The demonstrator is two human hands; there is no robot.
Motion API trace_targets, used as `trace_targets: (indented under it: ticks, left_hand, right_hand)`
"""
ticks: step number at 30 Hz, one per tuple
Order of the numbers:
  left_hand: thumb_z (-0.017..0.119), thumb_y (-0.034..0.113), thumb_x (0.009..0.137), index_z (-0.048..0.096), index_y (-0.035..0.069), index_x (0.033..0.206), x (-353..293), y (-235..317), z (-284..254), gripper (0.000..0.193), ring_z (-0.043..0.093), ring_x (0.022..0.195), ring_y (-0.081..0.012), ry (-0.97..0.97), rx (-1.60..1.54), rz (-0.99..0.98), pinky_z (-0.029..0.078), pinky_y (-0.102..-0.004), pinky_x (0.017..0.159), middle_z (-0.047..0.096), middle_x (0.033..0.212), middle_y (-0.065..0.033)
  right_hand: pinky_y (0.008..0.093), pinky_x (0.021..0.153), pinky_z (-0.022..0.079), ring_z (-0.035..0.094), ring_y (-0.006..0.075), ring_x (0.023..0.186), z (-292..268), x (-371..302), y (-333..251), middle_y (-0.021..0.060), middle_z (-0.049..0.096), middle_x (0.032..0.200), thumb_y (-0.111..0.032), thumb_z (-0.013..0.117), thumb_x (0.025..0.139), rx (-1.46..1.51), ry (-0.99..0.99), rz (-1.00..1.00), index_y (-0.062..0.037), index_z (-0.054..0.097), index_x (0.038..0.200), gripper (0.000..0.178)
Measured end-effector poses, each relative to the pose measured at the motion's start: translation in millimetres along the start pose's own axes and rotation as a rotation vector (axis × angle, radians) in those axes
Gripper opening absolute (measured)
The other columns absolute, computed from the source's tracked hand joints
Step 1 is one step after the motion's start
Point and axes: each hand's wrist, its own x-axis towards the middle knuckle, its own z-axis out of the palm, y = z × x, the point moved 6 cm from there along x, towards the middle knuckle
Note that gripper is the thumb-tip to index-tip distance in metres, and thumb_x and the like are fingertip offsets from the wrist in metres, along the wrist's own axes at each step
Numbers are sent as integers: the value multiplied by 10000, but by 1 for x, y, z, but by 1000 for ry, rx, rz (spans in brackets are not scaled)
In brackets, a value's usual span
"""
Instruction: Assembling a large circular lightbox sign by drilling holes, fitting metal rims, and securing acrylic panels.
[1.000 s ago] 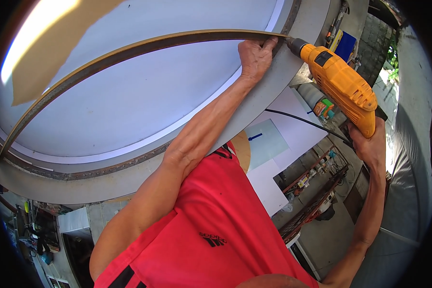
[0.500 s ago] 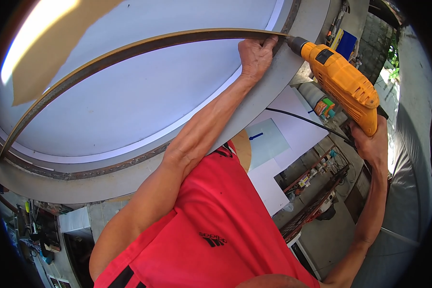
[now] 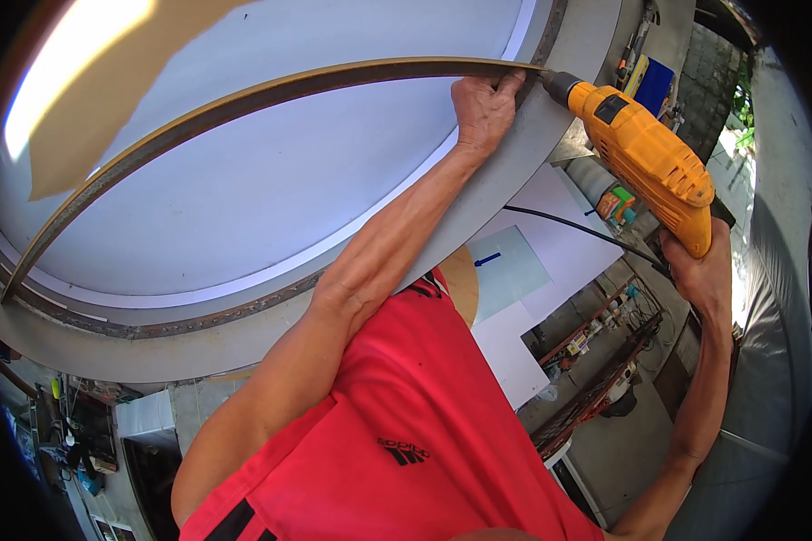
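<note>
My right hand (image 3: pixel 699 261) is closed round the handle of an orange power drill (image 3: pixel 645 149), at the right. The drill's dark chuck points left, at the right end of a thin curved metal strip (image 3: pixel 271 95). That strip arches over a large round frame (image 3: pixel 189 347) with a pale panel (image 3: pixel 271 198) inside it. Near the chuck, my left hand (image 3: pixel 485 110) grips the strip's right end, fingers curled over it. The strip's far left end rests on the frame's rim. The drill's tip is too small to make out. A black cord (image 3: pixel 586 230) runs from the drill's handle.
Below the frame lie white sheets (image 3: pixel 564 203) and a greenish pane (image 3: pixel 510 266). A grey cylinder (image 3: pixel 591 178) and a green-orange package (image 3: pixel 615 204) stand near the drill. A rusty metal rack (image 3: pixel 595 388) is lower right. Tools (image 3: pixel 68 415) sit lower left.
Almost nothing differs. The whole view has shifted slightly, and both hands keep their hold on the strip and the drill.
</note>
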Motion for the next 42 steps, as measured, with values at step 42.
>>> trace_targets:
  ticks: [42]
  left_hand:
    - [731, 173, 894, 749, -26, 909, -4, 9, 1, 201, 597, 612, -129, 32, -43, 56, 480, -292, 616, 724, 710, -86]
  right_hand:
    - [314, 599, 451, 560, 180, 565, -1, 0, 1, 102, 605, 631, -109, 639, 737, 17, 16, -66, 56, 647, 823, 185]
